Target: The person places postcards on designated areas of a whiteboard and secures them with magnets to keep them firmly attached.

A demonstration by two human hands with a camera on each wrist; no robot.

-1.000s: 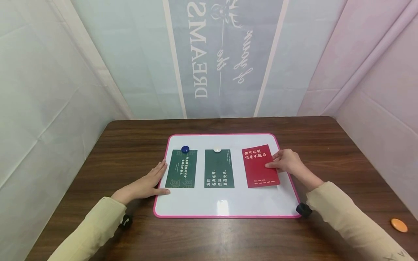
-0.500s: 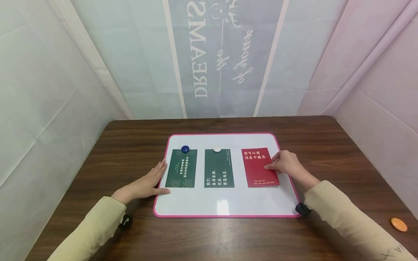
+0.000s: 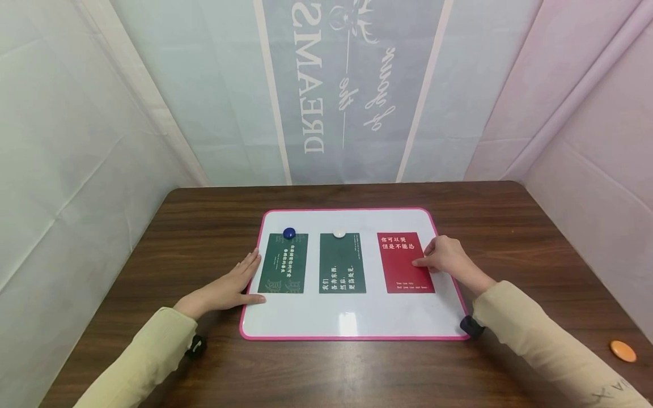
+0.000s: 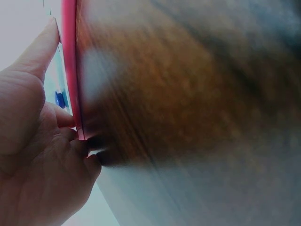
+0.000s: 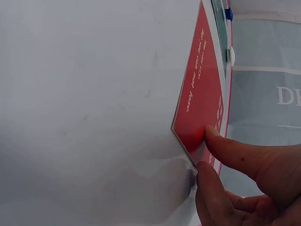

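Right hand: the right hand (image 3: 445,256) pinches the right edge of the red card (image 3: 405,262); the right wrist view shows thumb and forefinger closed on its corner.
Change: since a second ago the red card has turned from a slight tilt to square with the two green cards, and its top edge sits a little lower.
Meaning: the card looks lined up in the row, yet no magnet holds it.
Red card place: on the whiteboard (image 3: 357,323), at 3 o'clock of the middle green card (image 3: 342,263).
Left hand: the left hand (image 3: 232,286) lies flat and open on the whiteboard's left rim, beside the left green card (image 3: 283,263).
Magnets: blue magnet (image 3: 289,233) and white magnet (image 3: 339,233) pin the green cards; an orange magnet (image 3: 623,351) lies on the counter (image 3: 214,209) at 4 o'clock, well apart.
Writing: the backdrop banner (image 3: 352,85) shows mirrored "DREAMS"; the red card bears Chinese lines and small English, too fine to read surely.
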